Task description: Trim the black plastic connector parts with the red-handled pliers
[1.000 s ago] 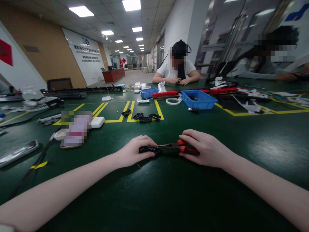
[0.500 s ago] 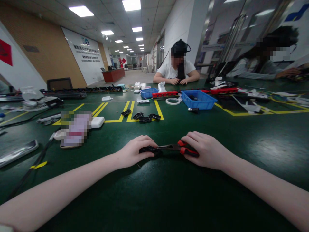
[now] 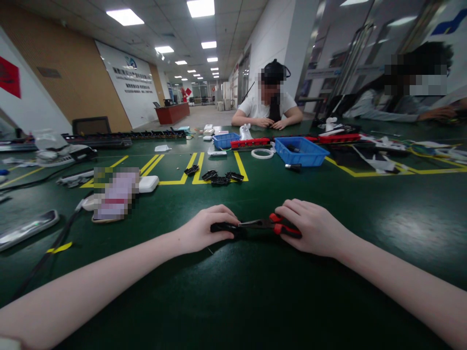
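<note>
Low over the green table, my left hand [image 3: 206, 227] is closed around a small black plastic part [image 3: 224, 227], its kind unclear. My right hand [image 3: 310, 226] grips the red and black handles of long-nose pliers [image 3: 260, 223]. The pliers point left, and their tips meet the right end of the black part. Whether the jaws pinch something there is too small to tell. A thin pin-like sliver [image 3: 210, 251] lies on the table just below my left hand. Farther back, several similar black parts [image 3: 220, 180] lie beside yellow tape lines.
A blue bin [image 3: 301, 154] with dark pieces inside stands beyond my right hand, near a white tape ring [image 3: 262, 154]. To the left lie a phone [image 3: 116, 197], a white case [image 3: 148, 183] and a black cable [image 3: 60, 239]. One person [image 3: 268, 104] sits opposite; another sits at right.
My right hand has shifted slightly, and its fingers have closed more around the plier handles. The black part has tilted a little in my left hand, which stays in place.
</note>
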Demonstrator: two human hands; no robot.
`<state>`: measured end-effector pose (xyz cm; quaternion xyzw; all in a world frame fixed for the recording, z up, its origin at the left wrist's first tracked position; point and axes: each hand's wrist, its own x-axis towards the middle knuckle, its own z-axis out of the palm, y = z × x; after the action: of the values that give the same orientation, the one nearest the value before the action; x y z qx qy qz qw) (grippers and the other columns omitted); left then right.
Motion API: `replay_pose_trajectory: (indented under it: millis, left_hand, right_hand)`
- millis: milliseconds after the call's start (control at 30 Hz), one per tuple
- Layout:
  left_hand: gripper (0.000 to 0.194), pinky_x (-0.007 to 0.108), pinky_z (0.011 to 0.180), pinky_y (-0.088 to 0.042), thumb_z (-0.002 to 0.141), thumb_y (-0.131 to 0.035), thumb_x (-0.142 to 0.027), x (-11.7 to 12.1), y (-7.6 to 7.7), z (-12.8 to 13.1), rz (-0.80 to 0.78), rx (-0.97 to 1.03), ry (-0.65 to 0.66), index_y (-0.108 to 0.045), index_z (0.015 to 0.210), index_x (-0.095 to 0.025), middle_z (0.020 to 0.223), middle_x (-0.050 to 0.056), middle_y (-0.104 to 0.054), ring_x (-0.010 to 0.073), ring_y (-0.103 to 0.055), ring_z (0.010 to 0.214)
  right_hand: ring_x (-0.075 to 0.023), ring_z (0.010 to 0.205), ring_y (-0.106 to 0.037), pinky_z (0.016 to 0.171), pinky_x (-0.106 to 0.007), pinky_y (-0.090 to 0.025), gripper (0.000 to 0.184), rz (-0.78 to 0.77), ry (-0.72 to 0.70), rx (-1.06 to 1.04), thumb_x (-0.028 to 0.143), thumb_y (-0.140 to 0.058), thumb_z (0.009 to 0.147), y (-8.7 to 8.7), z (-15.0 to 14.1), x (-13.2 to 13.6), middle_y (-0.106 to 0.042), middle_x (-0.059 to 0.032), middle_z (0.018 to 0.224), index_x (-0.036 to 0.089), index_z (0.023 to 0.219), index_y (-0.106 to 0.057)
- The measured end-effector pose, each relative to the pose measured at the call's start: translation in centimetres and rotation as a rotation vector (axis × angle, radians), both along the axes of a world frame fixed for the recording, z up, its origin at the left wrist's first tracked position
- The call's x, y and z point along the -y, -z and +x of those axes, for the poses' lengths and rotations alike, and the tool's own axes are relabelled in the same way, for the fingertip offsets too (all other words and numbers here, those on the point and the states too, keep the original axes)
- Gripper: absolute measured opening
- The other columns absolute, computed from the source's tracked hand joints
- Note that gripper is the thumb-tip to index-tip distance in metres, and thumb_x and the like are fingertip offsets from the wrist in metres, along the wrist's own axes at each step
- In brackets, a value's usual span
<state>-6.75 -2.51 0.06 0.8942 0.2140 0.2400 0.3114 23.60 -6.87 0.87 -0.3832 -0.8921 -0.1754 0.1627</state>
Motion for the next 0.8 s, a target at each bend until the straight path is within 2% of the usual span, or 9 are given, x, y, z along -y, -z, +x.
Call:
replay_pose_trajectory:
  millis: [600,800]
  left_hand:
    - [0.028,0.042,0.102,-0.049,0.090,-0.067,-0.017,-0.37,0.22,-0.10,-0.046,0.003,0.004,-0.068,0.118,-0.022,0.123,0.007,-0.062,0.0223,-0.061,0.113]
    - [0.028,0.041,0.101,-0.049,0.089,-0.069,-0.018,-0.45,0.22,-0.12,0.000,-0.007,0.001,-0.068,0.117,-0.022,0.123,0.008,-0.064,0.0224,-0.061,0.113]
  right_hand:
    - [-0.0210,0.078,-0.062,0.066,-0.032,-0.050,0.026,-0.019,-0.007,-0.028,0.026,-0.065,0.078,-0.07,0.01,-0.03,-0.066,-0.0094,0.092,0.015,0.101,-0.062]
    - [-0.0211,0.079,-0.062,0.066,-0.032,-0.051,0.026,-0.011,-0.020,-0.027,0.026,-0.064,0.079,0.16,0.22,-0.29,-0.066,-0.0098,0.093,0.015,0.102,-0.061]
